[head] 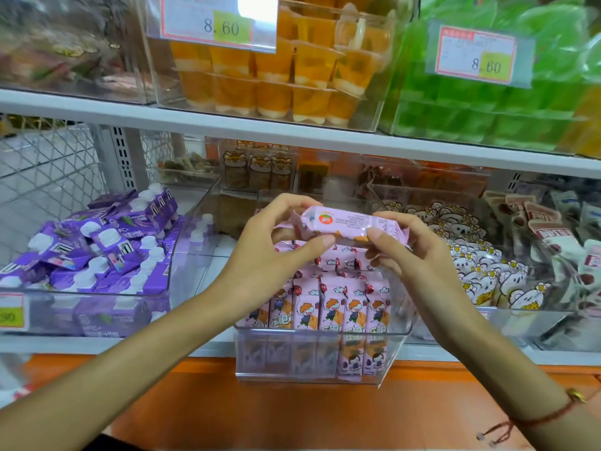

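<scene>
A pink snack packet (349, 222) lies sideways in both my hands, above a clear plastic bin (322, 356) on the lower shelf. My left hand (276, 249) pinches its left end between thumb and fingers. The packet's right end is pinched by my right hand (406, 249). The bin holds several more pink packets (328, 307) standing upright in rows, printed with a cartoon child and a balloon.
A clear bin of purple pouches (97, 252) stands to the left, bins of white cartoon-dog packets (481, 271) and brown-and-white packets (559, 242) to the right. On the upper shelf (292, 128) are orange jelly cups (276, 76), green cups (487, 102) and price tags. An orange ledge (292, 411) runs below.
</scene>
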`<action>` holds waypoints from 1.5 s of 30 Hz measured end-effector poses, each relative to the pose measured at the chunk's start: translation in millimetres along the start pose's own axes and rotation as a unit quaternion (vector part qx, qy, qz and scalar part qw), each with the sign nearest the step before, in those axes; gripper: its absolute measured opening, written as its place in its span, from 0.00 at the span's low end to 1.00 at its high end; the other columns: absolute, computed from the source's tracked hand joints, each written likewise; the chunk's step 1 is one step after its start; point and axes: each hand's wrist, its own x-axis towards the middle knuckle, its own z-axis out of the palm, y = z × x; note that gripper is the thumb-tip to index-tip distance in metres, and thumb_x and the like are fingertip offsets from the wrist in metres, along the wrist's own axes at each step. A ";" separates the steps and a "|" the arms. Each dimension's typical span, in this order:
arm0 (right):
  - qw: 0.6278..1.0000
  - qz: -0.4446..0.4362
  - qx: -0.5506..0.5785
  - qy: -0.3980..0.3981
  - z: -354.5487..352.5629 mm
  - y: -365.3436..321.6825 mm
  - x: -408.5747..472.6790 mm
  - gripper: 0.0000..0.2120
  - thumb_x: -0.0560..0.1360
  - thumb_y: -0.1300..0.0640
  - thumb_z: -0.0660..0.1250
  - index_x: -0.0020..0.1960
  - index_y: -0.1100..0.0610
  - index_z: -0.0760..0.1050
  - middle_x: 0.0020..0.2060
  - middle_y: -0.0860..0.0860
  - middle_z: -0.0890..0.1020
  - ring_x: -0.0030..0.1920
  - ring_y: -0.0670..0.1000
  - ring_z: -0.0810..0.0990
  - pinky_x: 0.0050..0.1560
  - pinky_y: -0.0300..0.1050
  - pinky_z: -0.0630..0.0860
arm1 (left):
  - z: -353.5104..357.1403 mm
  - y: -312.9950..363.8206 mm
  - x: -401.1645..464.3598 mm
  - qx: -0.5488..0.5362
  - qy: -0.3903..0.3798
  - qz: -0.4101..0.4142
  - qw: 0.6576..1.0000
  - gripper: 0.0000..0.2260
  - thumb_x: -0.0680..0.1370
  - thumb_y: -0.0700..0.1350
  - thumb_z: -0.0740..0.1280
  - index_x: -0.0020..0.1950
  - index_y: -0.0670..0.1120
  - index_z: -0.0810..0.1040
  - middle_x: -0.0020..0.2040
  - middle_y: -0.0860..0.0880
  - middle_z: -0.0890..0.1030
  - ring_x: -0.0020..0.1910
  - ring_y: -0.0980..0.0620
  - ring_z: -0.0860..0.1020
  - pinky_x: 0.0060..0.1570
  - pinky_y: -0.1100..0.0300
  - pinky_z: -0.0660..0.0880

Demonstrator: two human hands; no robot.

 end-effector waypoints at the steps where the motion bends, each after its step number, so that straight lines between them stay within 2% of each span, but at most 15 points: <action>1: 0.999 -0.010 -0.032 0.003 0.1 0.6 0.4 0.19 0.68 0.47 0.70 0.57 0.51 0.76 0.49 0.50 0.83 0.46 0.44 0.82 0.46 0.35 0.78 | -1.5 -0.5 2.0 0.008 0.020 0.016 1.000 0.12 0.72 0.44 0.72 0.53 0.54 0.76 0.49 0.57 0.82 0.48 0.59 0.81 0.47 0.66 0.78; 4: 0.987 -0.050 -0.155 0.010 -2.0 4.4 5.7 0.15 0.74 0.53 0.69 0.60 0.48 0.72 0.52 0.44 0.79 0.49 0.40 0.79 0.50 0.34 0.76 | -9.9 -4.1 13.2 0.044 0.086 0.043 0.994 0.10 0.73 0.50 0.71 0.52 0.53 0.76 0.45 0.57 0.82 0.43 0.61 0.80 0.44 0.68 0.75; 6: 0.962 -0.090 -0.258 -0.001 -4.3 7.7 15.5 0.16 0.76 0.57 0.67 0.63 0.49 0.70 0.55 0.45 0.78 0.54 0.41 0.77 0.56 0.36 0.73 | -18.4 -7.6 25.8 0.107 0.108 0.050 0.987 0.11 0.72 0.53 0.71 0.52 0.52 0.76 0.42 0.59 0.81 0.39 0.62 0.78 0.40 0.69 0.72; 9: 0.903 -0.114 -0.409 -0.068 -0.5 13.6 43.5 0.18 0.78 0.59 0.63 0.67 0.56 0.69 0.61 0.51 0.76 0.60 0.49 0.74 0.62 0.42 0.70 | -28.7 -15.7 44.5 0.201 0.102 0.033 0.974 0.12 0.72 0.57 0.70 0.52 0.53 0.76 0.43 0.59 0.81 0.43 0.62 0.79 0.42 0.65 0.74; 12: 0.833 -0.072 -0.524 -0.159 11.9 24.4 82.4 0.17 0.79 0.60 0.60 0.67 0.60 0.69 0.63 0.58 0.76 0.62 0.56 0.74 0.60 0.44 0.68 | -33.4 -27.3 55.7 0.312 0.108 0.034 0.943 0.13 0.73 0.59 0.69 0.52 0.56 0.74 0.44 0.60 0.80 0.44 0.61 0.78 0.37 0.64 0.72; 15: 0.790 0.002 -0.578 -0.204 23.6 34.8 118.3 0.09 0.79 0.57 0.56 0.53 0.62 0.72 0.56 0.61 0.78 0.52 0.57 0.76 0.46 0.45 0.70 | -37.8 -37.4 69.7 0.382 0.124 0.028 0.915 0.19 0.73 0.61 0.69 0.57 0.52 0.75 0.50 0.52 0.82 0.49 0.49 0.80 0.42 0.55 0.76; 16: 0.778 0.019 -0.590 -0.215 25.5 38.9 129.0 0.10 0.80 0.56 0.56 0.51 0.61 0.71 0.55 0.61 0.78 0.51 0.57 0.77 0.45 0.45 0.69 | -39.6 -39.7 75.7 0.396 0.120 0.022 0.910 0.19 0.73 0.61 0.69 0.57 0.52 0.75 0.51 0.50 0.83 0.50 0.46 0.80 0.43 0.53 0.77; 20: 0.746 0.067 -0.603 -0.275 30.4 51.6 158.7 0.17 0.78 0.56 0.55 0.67 0.55 0.67 0.65 0.59 0.73 0.62 0.59 0.73 0.57 0.50 0.70 | -41.7 -45.0 98.3 0.412 0.087 0.010 0.907 0.16 0.73 0.60 0.69 0.55 0.53 0.73 0.45 0.51 0.82 0.41 0.48 0.80 0.35 0.58 0.72; 23: 0.725 0.087 -0.606 -0.316 31.0 48.4 164.2 0.20 0.79 0.55 0.56 0.71 0.54 0.64 0.66 0.57 0.73 0.60 0.57 0.74 0.63 0.53 0.71 | -38.0 -47.5 113.4 0.389 0.074 0.015 0.918 0.18 0.73 0.57 0.70 0.59 0.50 0.75 0.51 0.50 0.82 0.46 0.48 0.80 0.38 0.61 0.69; 25: 0.721 0.087 -0.602 -0.332 27.1 44.0 161.2 0.20 0.80 0.55 0.55 0.71 0.55 0.64 0.64 0.56 0.75 0.56 0.55 0.76 0.60 0.50 0.73 | -33.3 -50.2 123.9 0.385 0.055 0.021 0.921 0.18 0.74 0.56 0.70 0.58 0.47 0.77 0.52 0.48 0.82 0.45 0.50 0.80 0.38 0.61 0.73; 28: 0.702 0.069 -0.624 -0.335 16.1 40.6 151.3 0.20 0.82 0.49 0.52 0.70 0.54 0.67 0.66 0.56 0.74 0.63 0.57 0.73 0.64 0.48 0.70 | -22.5 -55.1 136.1 0.402 0.022 0.010 0.915 0.20 0.75 0.57 0.68 0.61 0.48 0.74 0.57 0.47 0.80 0.52 0.46 0.80 0.47 0.53 0.78; 36: 0.656 0.006 -0.685 -0.316 13.3 39.1 135.7 0.19 0.81 0.46 0.48 0.59 0.56 0.71 0.60 0.58 0.77 0.60 0.58 0.74 0.58 0.49 0.70 | 16.3 -60.5 159.3 0.540 -0.047 -0.016 0.840 0.21 0.77 0.57 0.66 0.67 0.51 0.70 0.65 0.46 0.75 0.61 0.43 0.75 0.53 0.53 0.72; 40: 0.670 -0.022 -0.683 -0.290 11.1 30.6 121.2 0.16 0.82 0.49 0.50 0.59 0.57 0.70 0.60 0.59 0.77 0.59 0.58 0.75 0.56 0.47 0.70 | 23.8 -57.8 172.1 0.522 -0.087 -0.008 0.848 0.19 0.76 0.52 0.69 0.64 0.46 0.73 0.61 0.45 0.77 0.60 0.43 0.74 0.53 0.55 0.71; 43: 0.696 -0.070 -0.670 -0.247 5.0 24.1 91.7 0.19 0.80 0.52 0.54 0.69 0.58 0.67 0.68 0.58 0.71 0.66 0.58 0.68 0.64 0.50 0.66 | 25.0 -61.5 174.5 0.504 -0.111 -0.038 0.856 0.18 0.75 0.49 0.71 0.61 0.43 0.74 0.59 0.45 0.77 0.59 0.44 0.75 0.55 0.55 0.73; 45: 0.715 -0.093 -0.663 -0.199 -1.6 26.5 64.7 0.20 0.80 0.54 0.55 0.71 0.57 0.65 0.71 0.56 0.67 0.69 0.56 0.63 0.67 0.49 0.62 | 26.8 -65.8 173.3 0.509 -0.100 -0.044 0.854 0.19 0.75 0.51 0.70 0.62 0.43 0.74 0.59 0.44 0.77 0.58 0.43 0.75 0.57 0.53 0.72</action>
